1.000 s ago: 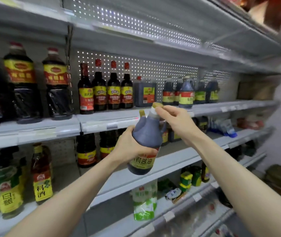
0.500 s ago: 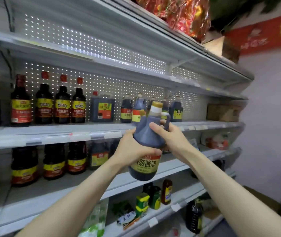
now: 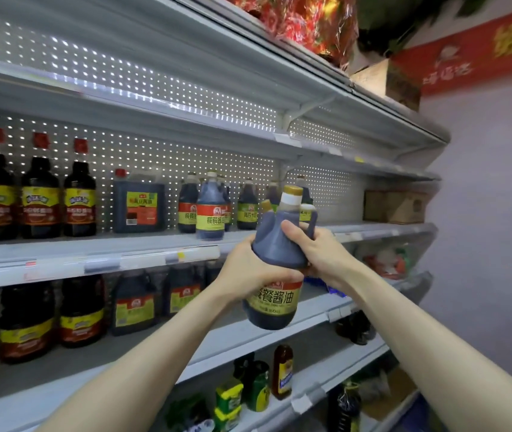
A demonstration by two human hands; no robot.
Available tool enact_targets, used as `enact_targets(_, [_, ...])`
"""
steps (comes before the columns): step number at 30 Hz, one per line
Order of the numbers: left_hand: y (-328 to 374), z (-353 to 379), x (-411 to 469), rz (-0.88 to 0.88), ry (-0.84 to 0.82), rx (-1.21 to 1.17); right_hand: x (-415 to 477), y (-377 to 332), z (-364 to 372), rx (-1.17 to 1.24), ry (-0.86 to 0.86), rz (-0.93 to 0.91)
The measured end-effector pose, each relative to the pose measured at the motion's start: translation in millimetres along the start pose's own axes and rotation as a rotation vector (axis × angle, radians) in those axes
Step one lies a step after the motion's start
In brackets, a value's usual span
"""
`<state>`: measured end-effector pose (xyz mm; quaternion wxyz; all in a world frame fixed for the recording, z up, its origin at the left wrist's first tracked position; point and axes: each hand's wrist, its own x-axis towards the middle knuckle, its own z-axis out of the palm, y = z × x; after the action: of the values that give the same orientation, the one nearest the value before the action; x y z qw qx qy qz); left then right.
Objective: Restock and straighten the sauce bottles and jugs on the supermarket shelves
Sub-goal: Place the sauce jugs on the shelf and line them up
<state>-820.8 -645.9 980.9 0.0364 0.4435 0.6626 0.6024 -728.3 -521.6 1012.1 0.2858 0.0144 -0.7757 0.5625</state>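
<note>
Jug: the dark soy sauce jug (image 3: 267, 244) is hanging in mid-air in front of the shelves, top leaning a bit to the right, gold cap up, not sitting on any shelf.
Left hand: the left hand (image 3: 248, 272) is wrapping its fingers round the jug's left side, just above the yellow label.
Right hand: the right hand (image 3: 318, 249) is gripping the jug's shoulder by the handle, thumb lying across the front.
Behind it: the middle shelf (image 3: 123, 263) is carrying a matching jug (image 3: 210, 210) near its front edge (same red-and-yellow label), with more jugs crowding behind.
Further left: a square jug (image 3: 139, 204) and three tall bottles (image 3: 39, 198) are standing in a row.
Far right: a cardboard box (image 3: 394, 207) is sitting on that same shelf.
</note>
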Motion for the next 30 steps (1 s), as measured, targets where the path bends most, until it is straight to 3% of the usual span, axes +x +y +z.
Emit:
enact_targets(11, [-69.1,34.6,133.9,-0.023,0.136,0.001,139.4,83.0,-67.1,-0.023,-0.065,-0.042])
enact_targets(30, [-96.6,18.2,301.5,-0.034,0.488,0.219,351.4,124.9,-104.9,0.152,-0.385,-0.251])
